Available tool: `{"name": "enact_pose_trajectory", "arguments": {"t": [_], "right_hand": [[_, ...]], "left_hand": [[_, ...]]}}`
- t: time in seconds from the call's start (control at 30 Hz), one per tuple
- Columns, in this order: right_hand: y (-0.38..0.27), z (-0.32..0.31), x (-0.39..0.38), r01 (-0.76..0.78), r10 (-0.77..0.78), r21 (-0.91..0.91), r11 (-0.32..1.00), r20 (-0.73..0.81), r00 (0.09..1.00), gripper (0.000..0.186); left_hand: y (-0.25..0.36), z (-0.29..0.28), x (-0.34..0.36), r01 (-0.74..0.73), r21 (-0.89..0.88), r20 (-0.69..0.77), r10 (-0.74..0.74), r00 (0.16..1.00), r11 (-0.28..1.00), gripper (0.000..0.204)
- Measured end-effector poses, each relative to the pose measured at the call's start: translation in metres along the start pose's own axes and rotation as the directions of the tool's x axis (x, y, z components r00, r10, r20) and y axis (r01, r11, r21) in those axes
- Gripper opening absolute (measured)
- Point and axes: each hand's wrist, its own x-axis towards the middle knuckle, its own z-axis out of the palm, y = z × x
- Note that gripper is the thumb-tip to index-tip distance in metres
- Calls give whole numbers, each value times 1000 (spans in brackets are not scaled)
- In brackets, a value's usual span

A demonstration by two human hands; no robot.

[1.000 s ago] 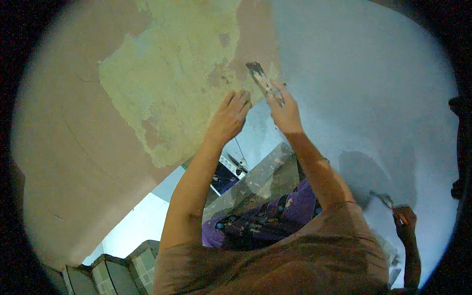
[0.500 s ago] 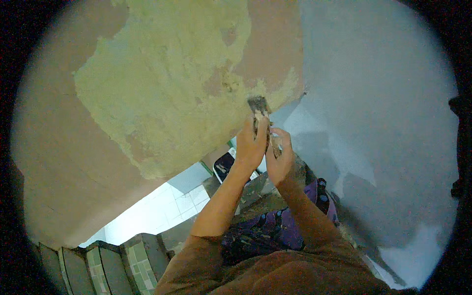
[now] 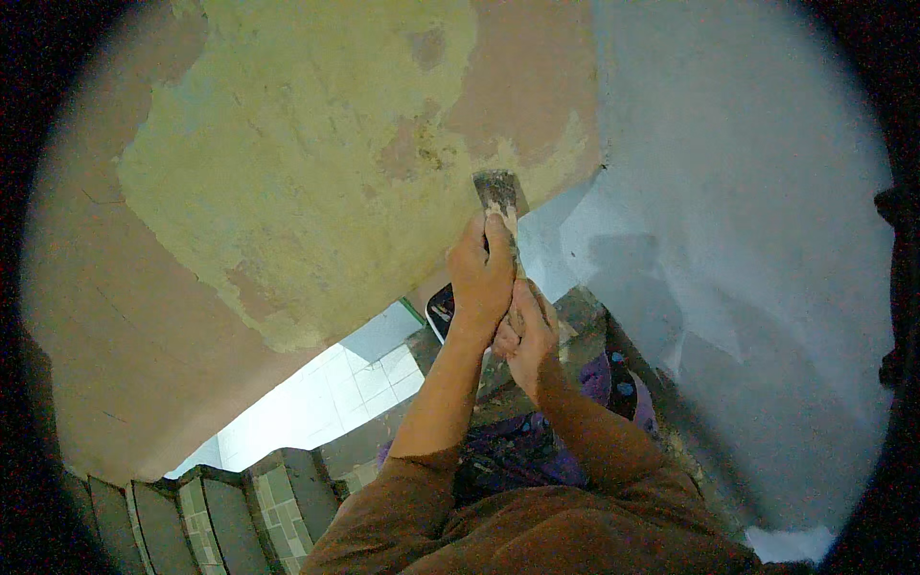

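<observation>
A putty knife point(image 3: 496, 189) with a dark, smeared blade rests against, or just off, the lower edge of the yellowish plaster patch point(image 3: 287, 182) on the wall. My left hand point(image 3: 482, 273) is closed round its upper handle, close under the blade, thumb along the top. Just below and to the right, my right hand point(image 3: 527, 335) is closed with curled fingers at the handle's lower end. My palms hide much of the handle.
A bluish-grey wall point(image 3: 738, 144) meets the patched wall at a corner on the right. Down left are tiled stairs point(image 3: 225, 517) and a white tiled floor point(image 3: 335, 398). A dark thing with a white rim point(image 3: 440, 309) is partly behind my left wrist.
The putty knife has shifted slightly up and left with my left hand. My right hand has slid lower, its fingers now more curled. The view has turned a little.
</observation>
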Motion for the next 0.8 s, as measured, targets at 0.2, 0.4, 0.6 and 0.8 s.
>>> {"name": "enact_pose_trajectory", "arguments": {"t": [0.2,0.4,0.6,0.8], "right_hand": [[-8,-14,15,-125,108,203,971,92,990,19],[-10,-15,11,-159,144,189,969,92,985,22],[-17,-16,10,-127,112,126,984,115,987,21],[-12,-9,4,-144,143,117,983,12,990,23]], "left_hand": [[0,5,8,-99,150,-9,101,995,984,30],[3,7,3,-80,148,3,81,997,986,28],[0,11,9,-80,141,22,77,997,987,30],[-3,8,4,6,91,60,-12,998,996,31]]}}
